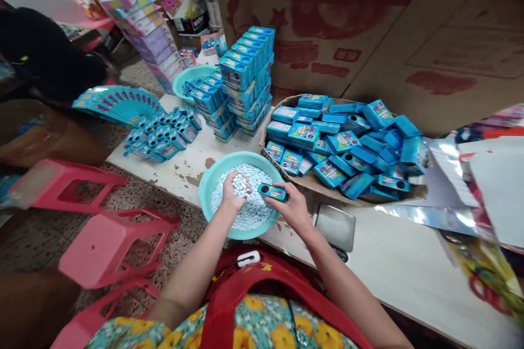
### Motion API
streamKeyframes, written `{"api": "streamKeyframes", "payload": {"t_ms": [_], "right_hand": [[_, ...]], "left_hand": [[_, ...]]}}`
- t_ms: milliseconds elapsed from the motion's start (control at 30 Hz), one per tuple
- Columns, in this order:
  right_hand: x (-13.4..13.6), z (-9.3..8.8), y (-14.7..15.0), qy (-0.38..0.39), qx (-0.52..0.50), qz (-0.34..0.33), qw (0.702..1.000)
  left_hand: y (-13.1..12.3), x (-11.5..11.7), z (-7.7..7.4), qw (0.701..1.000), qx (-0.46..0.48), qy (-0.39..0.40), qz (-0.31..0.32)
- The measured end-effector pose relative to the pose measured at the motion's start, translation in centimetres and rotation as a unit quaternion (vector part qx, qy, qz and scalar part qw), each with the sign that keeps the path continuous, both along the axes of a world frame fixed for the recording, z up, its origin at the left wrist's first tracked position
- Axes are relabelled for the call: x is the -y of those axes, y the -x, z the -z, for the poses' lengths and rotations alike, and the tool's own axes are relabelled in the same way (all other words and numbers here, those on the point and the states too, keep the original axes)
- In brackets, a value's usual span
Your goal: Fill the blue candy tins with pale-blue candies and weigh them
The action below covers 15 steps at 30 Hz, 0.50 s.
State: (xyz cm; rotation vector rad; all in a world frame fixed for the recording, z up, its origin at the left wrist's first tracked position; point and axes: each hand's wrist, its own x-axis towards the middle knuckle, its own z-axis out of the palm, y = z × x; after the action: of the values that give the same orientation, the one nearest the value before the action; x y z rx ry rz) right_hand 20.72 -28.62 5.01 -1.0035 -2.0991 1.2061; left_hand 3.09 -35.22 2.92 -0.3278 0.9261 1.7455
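Note:
A teal basin [203, 196] full of small white pellets [249, 218] stands on the table in front of me. Over its left part, my left hand [234, 188] is cupped around a heap of the white pellets. My right hand [292, 204] grips a small blue box [272, 192] by its right end, above the basin's right side. The box has a round dark hole near its left end, facing up. The two hands are close together but apart.
A cut-down carton [282, 99] of blue boxes lies right of the basin. Beyond it rise stacked blue boxes [248, 76]. Boxes with holes [164, 133] and a fan [118, 103] are at left. A small scale [335, 226] sits near my right forearm; red stools [102, 251] stand left.

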Motion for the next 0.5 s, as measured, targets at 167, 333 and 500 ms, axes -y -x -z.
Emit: {"api": "streamKeyframes", "payload": {"t_ms": [167, 333, 500], "right_hand": [[1.0, 0.8, 3.1, -0.118, 0.043, -0.087, 0.988], [1.3, 1.1, 4.2, -0.182, 0.046, -0.124, 0.974], [0.7, 1.9, 5.1, -0.170, 0.052, -0.141, 0.974]], "left_hand": [[-0.6, -1.0, -2.7, 0.992, -0.073, -0.056, -0.089], [-0.6, -1.3, -2.4, 0.976, -0.154, -0.037, -0.152], [-0.2, -0.8, -1.9, 0.970, -0.171, -0.005, -0.173]]}}
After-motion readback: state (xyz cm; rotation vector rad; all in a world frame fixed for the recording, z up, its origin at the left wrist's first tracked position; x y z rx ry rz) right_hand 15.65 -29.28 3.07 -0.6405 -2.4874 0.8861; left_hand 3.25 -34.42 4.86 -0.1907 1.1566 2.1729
